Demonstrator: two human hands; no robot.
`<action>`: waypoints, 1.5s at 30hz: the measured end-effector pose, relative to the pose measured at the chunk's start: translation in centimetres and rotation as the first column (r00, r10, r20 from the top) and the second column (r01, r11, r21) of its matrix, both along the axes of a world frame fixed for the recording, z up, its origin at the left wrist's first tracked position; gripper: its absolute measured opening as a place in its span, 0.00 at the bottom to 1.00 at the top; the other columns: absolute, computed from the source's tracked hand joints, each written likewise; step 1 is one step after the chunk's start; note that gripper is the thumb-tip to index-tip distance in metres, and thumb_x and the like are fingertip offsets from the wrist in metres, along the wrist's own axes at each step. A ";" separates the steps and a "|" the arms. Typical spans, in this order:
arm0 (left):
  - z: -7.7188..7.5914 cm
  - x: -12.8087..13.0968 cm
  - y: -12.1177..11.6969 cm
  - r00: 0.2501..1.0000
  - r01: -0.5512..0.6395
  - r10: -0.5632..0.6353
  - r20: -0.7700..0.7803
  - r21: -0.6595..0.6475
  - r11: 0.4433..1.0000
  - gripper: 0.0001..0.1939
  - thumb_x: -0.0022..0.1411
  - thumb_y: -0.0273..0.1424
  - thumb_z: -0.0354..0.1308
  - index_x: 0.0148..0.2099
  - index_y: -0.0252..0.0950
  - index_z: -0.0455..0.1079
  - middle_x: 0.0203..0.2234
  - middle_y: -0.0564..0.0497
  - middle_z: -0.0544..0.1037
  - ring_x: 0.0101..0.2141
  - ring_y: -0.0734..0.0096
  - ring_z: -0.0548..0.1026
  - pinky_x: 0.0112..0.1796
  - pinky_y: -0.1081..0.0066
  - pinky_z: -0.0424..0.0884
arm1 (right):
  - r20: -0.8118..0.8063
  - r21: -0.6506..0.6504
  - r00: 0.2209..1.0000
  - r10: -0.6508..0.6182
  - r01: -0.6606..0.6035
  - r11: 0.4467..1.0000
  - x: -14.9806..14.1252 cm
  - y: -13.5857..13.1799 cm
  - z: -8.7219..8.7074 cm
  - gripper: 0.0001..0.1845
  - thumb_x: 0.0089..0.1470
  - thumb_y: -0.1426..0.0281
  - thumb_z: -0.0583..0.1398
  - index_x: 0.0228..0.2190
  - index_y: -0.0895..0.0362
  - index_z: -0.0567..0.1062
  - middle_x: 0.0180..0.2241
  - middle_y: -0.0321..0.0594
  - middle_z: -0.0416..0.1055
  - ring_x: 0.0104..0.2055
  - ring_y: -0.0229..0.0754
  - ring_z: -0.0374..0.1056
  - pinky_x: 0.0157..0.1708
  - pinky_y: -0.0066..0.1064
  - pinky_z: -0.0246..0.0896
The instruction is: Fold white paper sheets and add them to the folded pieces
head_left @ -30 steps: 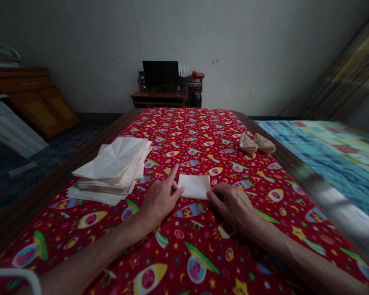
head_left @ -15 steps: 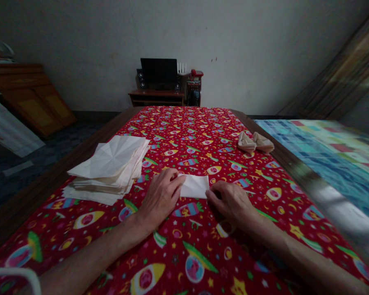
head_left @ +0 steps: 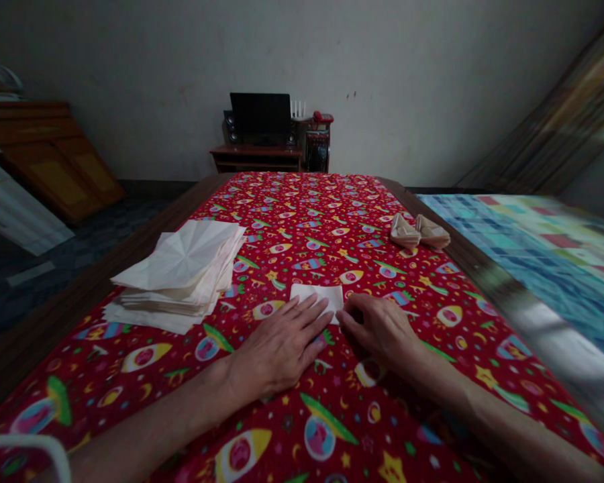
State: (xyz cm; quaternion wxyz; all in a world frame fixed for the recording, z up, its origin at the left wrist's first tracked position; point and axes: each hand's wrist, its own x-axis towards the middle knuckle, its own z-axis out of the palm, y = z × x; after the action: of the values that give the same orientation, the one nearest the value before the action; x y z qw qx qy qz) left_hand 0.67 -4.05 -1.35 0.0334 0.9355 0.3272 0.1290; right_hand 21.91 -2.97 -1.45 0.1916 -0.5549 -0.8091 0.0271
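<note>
A small folded white paper [head_left: 316, 292] lies flat on the red patterned tablecloth [head_left: 312, 221]. My left hand [head_left: 284, 342] rests flat over its lower left part, fingers stretched out and hiding some of it. At the paper's right edge, my right hand [head_left: 377, 325] is closed in a pinch on the lower corner. Left of my hands sits an uneven stack of creased white paper sheets [head_left: 181, 261]. Two folded paper pieces [head_left: 405, 231], tan and bulky, stand side by side at the right edge of the cloth.
A monitor [head_left: 260, 115] with speakers stands on a low brown desk [head_left: 256, 157] against the far wall. To the right is a bed with a multicoloured cover [head_left: 528, 255]. A wooden cabinet [head_left: 55, 154] is at the left. A white curved bar [head_left: 35, 441] crosses the lower left corner.
My left hand has moved from the paper's left edge onto its lower part and flattened, with fingers extended. My right hand has stayed at the right edge.
</note>
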 end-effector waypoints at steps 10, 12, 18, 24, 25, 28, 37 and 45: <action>0.0 -0.2 -0.1 0.997 -0.015 0.018 -0.070 0.042 0.999 0.23 0.68 0.37 0.43 0.60 0.31 0.57 0.61 0.42 0.58 0.62 0.61 0.53 0.59 0.60 0.53 | 0.190 0.136 0.893 0.409 -0.437 0.889 -0.7 -3.2 0.6 0.25 0.61 0.68 0.51 0.57 0.66 0.60 0.58 0.53 0.59 0.60 0.49 0.55 0.57 0.45 0.55; 0.0 -0.3 -0.2 0.995 -0.033 0.038 -0.090 0.060 0.998 0.24 0.68 0.38 0.42 0.62 0.31 0.55 0.62 0.43 0.56 0.62 0.61 0.52 0.59 0.61 0.52 | 0.234 0.080 0.876 0.422 -0.450 0.889 -0.3 -3.6 0.2 0.31 0.61 0.62 0.50 0.60 0.67 0.54 0.61 0.52 0.53 0.63 0.49 0.49 0.59 0.47 0.52; 0.2 -1.5 -0.6 0.983 -0.080 0.089 -0.160 0.063 0.995 0.24 0.70 0.39 0.38 0.63 0.36 0.54 0.63 0.48 0.54 0.62 0.65 0.53 0.59 0.61 0.51 | 0.287 -0.018 0.859 0.425 -0.438 0.899 1.8 -3.3 -0.4 0.31 0.62 0.59 0.48 0.62 0.62 0.52 0.63 0.47 0.47 0.65 0.47 0.43 0.60 0.46 0.48; 0.1 -3.3 -1.0 0.978 -0.109 0.126 -0.165 0.109 0.988 0.24 0.69 0.37 0.43 0.64 0.37 0.51 0.63 0.50 0.55 0.61 0.65 0.54 0.59 0.59 0.52 | 0.307 0.011 0.863 0.400 -0.424 0.906 2.2 -3.5 0.2 0.28 0.63 0.61 0.47 0.59 0.64 0.59 0.60 0.49 0.53 0.63 0.48 0.49 0.60 0.45 0.50; 0.1 -3.5 -1.0 0.979 -0.108 0.125 -0.162 0.110 0.988 0.24 0.68 0.37 0.43 0.64 0.37 0.51 0.63 0.50 0.55 0.61 0.66 0.55 0.59 0.60 0.52 | 0.307 0.015 0.867 0.394 -0.418 0.908 2.1 -3.5 0.3 0.28 0.63 0.62 0.48 0.58 0.64 0.59 0.60 0.49 0.54 0.62 0.49 0.50 0.60 0.46 0.50; 0.2 -3.7 -1.1 0.983 -0.105 0.120 -0.139 0.110 0.988 0.23 0.68 0.35 0.45 0.63 0.36 0.54 0.62 0.49 0.58 0.61 0.66 0.55 0.59 0.61 0.53 | 0.303 0.021 0.880 0.366 -0.390 0.921 1.7 -3.7 0.4 0.27 0.62 0.62 0.48 0.58 0.65 0.61 0.59 0.50 0.56 0.62 0.50 0.52 0.59 0.47 0.52; 0.4 -1.2 0.0 0.997 -0.047 0.049 -0.056 0.043 0.998 0.22 0.68 0.35 0.43 0.62 0.37 0.55 0.61 0.49 0.60 0.61 0.65 0.55 0.59 0.57 0.52 | 0.238 0.013 0.923 0.303 -0.315 0.949 -0.3 -3.8 0.6 0.27 0.63 0.60 0.47 0.57 0.62 0.63 0.58 0.44 0.59 0.62 0.49 0.51 0.59 0.49 0.49; 0.4 -1.1 0.0 0.998 -0.009 0.010 -0.062 0.017 1.000 0.23 0.68 0.35 0.44 0.63 0.40 0.53 0.62 0.52 0.58 0.62 0.66 0.54 0.61 0.56 0.47 | 0.201 0.103 0.935 0.292 -0.317 0.943 -0.1 -3.3 0.5 0.21 0.62 0.65 0.49 0.52 0.60 0.68 0.54 0.43 0.66 0.57 0.49 0.60 0.55 0.51 0.54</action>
State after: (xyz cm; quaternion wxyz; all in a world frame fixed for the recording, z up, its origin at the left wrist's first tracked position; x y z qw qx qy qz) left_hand -0.48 -4.06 -0.92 0.0149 0.9377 0.3315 0.1026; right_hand 21.83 -6.29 -0.97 0.1467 -0.4086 -0.8995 -0.0490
